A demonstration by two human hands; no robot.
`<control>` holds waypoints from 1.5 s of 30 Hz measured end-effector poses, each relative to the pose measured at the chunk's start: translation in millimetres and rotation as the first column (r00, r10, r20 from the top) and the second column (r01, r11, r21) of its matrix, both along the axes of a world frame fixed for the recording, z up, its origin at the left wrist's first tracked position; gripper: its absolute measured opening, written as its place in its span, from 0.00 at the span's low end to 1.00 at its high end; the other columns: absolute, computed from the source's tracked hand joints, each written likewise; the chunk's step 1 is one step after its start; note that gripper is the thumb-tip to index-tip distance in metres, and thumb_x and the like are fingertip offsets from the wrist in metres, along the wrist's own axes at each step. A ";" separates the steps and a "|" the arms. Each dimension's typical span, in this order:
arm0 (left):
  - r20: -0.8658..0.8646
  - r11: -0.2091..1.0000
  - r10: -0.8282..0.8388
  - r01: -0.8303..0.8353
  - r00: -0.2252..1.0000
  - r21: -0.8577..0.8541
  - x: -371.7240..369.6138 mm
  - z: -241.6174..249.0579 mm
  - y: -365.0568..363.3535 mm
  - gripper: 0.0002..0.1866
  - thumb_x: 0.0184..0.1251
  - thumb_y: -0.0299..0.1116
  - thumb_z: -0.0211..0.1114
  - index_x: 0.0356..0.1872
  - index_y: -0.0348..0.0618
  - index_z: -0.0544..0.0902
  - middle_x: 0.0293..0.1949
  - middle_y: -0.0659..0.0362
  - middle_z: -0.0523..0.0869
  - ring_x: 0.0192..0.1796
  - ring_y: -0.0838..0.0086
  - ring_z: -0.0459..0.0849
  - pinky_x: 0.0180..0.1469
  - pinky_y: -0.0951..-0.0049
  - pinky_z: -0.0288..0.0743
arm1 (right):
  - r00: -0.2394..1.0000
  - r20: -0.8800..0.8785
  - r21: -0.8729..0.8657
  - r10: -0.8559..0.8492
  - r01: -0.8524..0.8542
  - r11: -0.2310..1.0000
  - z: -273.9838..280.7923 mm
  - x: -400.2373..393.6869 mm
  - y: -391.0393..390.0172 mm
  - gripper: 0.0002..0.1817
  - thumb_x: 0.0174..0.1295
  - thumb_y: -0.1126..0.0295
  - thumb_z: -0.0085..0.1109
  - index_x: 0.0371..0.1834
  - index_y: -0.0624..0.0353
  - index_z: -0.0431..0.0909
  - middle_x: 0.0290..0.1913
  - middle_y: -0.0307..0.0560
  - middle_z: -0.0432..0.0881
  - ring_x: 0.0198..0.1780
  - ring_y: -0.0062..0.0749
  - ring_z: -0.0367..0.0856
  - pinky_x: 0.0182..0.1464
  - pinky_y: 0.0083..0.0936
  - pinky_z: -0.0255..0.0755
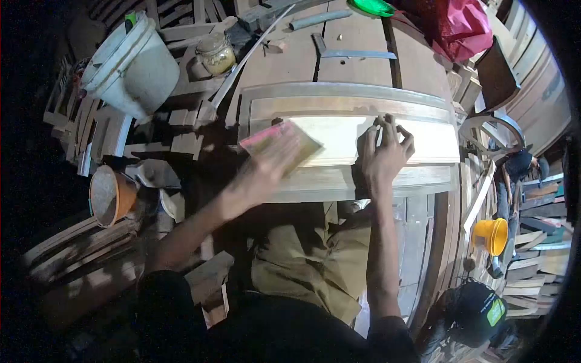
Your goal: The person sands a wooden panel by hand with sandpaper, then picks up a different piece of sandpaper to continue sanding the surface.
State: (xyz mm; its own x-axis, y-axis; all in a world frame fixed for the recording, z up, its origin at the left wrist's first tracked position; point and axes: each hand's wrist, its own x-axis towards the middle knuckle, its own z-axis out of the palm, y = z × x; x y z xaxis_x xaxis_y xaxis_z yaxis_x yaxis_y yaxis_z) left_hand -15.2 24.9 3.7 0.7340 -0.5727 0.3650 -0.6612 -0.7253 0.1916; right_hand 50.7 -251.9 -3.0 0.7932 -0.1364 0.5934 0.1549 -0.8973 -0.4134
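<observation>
A framed wooden panel (423,142) lies flat on the workbench in front of me, its middle brightly lit. My left hand (273,158) is blurred and presses a folded sheet of sandpaper (302,140) with a pinkish back onto the panel's left part. My right hand (386,152) rests on the middle of the panel with fingers bent and tips on the wood, holding nothing that I can see.
A white bucket (136,66) and a glass jar (216,53) stand at the upper left among wood offcuts. An orange bucket (112,195) sits at left, a yellow bucket (491,235) at right. Red cloth (466,24) and a green lid (370,6) lie beyond the panel.
</observation>
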 end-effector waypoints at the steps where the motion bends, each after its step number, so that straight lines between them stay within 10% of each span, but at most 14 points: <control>1: -0.056 0.993 0.018 -0.025 0.998 -0.119 12.8 -5.6 8.5 0.37 0.64 0.12 0.60 0.78 0.28 0.67 0.80 0.39 0.67 0.83 0.49 0.63 0.86 0.50 0.57 | 1.000 -0.005 -0.006 -0.003 0.003 1.000 -0.3 -0.2 -0.1 0.17 0.70 0.62 0.60 0.54 0.58 0.88 0.67 0.48 0.85 0.64 0.51 0.73 0.74 0.48 0.56; 5: 0.000 0.983 -0.147 0.147 0.989 -0.106 -13.8 -12.3 -16.6 0.39 0.60 0.09 0.60 0.78 0.28 0.67 0.81 0.40 0.66 0.83 0.49 0.63 0.86 0.53 0.57 | 1.000 -0.014 0.012 -0.014 0.014 1.000 2.6 0.6 3.2 0.16 0.71 0.62 0.59 0.54 0.57 0.88 0.67 0.44 0.85 0.64 0.50 0.73 0.74 0.48 0.57; 9: -0.073 0.995 0.080 -0.084 0.994 -0.061 31.7 3.9 5.1 0.32 0.65 0.20 0.65 0.72 0.23 0.72 0.76 0.38 0.72 0.81 0.49 0.68 0.86 0.52 0.58 | 0.997 -0.069 -0.023 -0.035 0.034 0.999 -1.2 -0.6 0.4 0.17 0.74 0.57 0.60 0.59 0.51 0.87 0.68 0.43 0.85 0.68 0.48 0.71 0.75 0.45 0.56; 13: -0.008 0.982 -0.180 0.180 0.984 -0.052 1.1 -6.6 -16.6 0.35 0.63 0.15 0.60 0.75 0.24 0.69 0.76 0.37 0.72 0.82 0.50 0.67 0.87 0.54 0.56 | 1.000 0.024 0.006 -0.003 0.003 1.000 -7.0 3.0 -1.5 0.16 0.69 0.62 0.61 0.55 0.57 0.88 0.67 0.43 0.85 0.64 0.50 0.73 0.74 0.47 0.56; 16: -0.096 0.980 0.106 -0.120 0.990 -0.156 38.1 -0.5 -0.6 0.37 0.58 0.08 0.56 0.74 0.31 0.74 0.76 0.41 0.75 0.80 0.49 0.70 0.85 0.50 0.61 | 1.000 0.009 0.006 -0.007 0.007 1.000 -0.3 0.0 1.8 0.16 0.69 0.63 0.61 0.54 0.57 0.88 0.66 0.44 0.85 0.64 0.50 0.73 0.74 0.48 0.57; 21: -0.038 0.964 -0.160 0.148 0.986 -0.223 16.9 -24.5 -12.7 0.40 0.58 0.06 0.55 0.77 0.34 0.71 0.77 0.38 0.72 0.80 0.48 0.71 0.83 0.50 0.63 | 1.000 0.010 0.000 -0.007 0.007 1.000 -2.0 0.1 -0.1 0.15 0.69 0.64 0.62 0.54 0.58 0.87 0.65 0.44 0.85 0.64 0.50 0.73 0.74 0.49 0.57; 31: -0.143 0.979 0.093 -0.117 0.985 -0.169 37.8 6.6 -15.3 0.34 0.63 0.08 0.52 0.73 0.29 0.75 0.75 0.37 0.74 0.80 0.47 0.70 0.84 0.55 0.62 | 0.999 0.032 0.003 0.005 -0.006 1.000 -3.2 -0.4 0.3 0.16 0.68 0.64 0.63 0.54 0.57 0.87 0.66 0.47 0.85 0.63 0.50 0.74 0.73 0.49 0.59; 34: -0.007 0.983 -0.160 0.159 0.987 -0.092 7.7 -8.0 -35.0 0.37 0.60 0.08 0.54 0.76 0.27 0.70 0.77 0.35 0.70 0.81 0.47 0.69 0.85 0.48 0.59 | 0.998 0.061 -0.022 -0.003 0.004 1.000 -4.3 1.5 -2.2 0.15 0.68 0.63 0.62 0.54 0.57 0.87 0.66 0.45 0.85 0.63 0.50 0.74 0.73 0.49 0.59; 38: -0.150 0.986 0.134 -0.148 0.980 -0.082 47.3 1.6 -16.8 0.35 0.62 0.08 0.51 0.75 0.27 0.70 0.78 0.35 0.69 0.82 0.47 0.66 0.86 0.49 0.57 | 0.999 0.046 -0.008 -0.002 0.002 1.000 -4.9 1.8 -0.7 0.15 0.68 0.64 0.61 0.53 0.57 0.87 0.66 0.46 0.85 0.63 0.52 0.74 0.73 0.50 0.59; 41: -0.111 0.985 -0.146 0.134 0.983 -0.108 2.9 3.1 -40.8 0.33 0.63 0.08 0.49 0.73 0.22 0.71 0.77 0.32 0.69 0.82 0.44 0.65 0.86 0.48 0.56 | 0.999 0.028 0.040 -0.018 0.017 0.999 6.1 -3.0 4.6 0.14 0.69 0.63 0.62 0.51 0.57 0.87 0.65 0.47 0.85 0.63 0.52 0.74 0.73 0.50 0.58; 45: -0.178 0.989 0.104 -0.120 0.979 -0.086 46.9 1.9 -16.5 0.28 0.67 0.12 0.54 0.71 0.21 0.74 0.75 0.32 0.71 0.80 0.45 0.68 0.85 0.47 0.58 | 0.998 0.067 -0.011 -0.006 0.007 1.000 -5.8 3.4 -1.2 0.14 0.68 0.63 0.62 0.50 0.57 0.87 0.64 0.48 0.86 0.63 0.52 0.74 0.72 0.49 0.59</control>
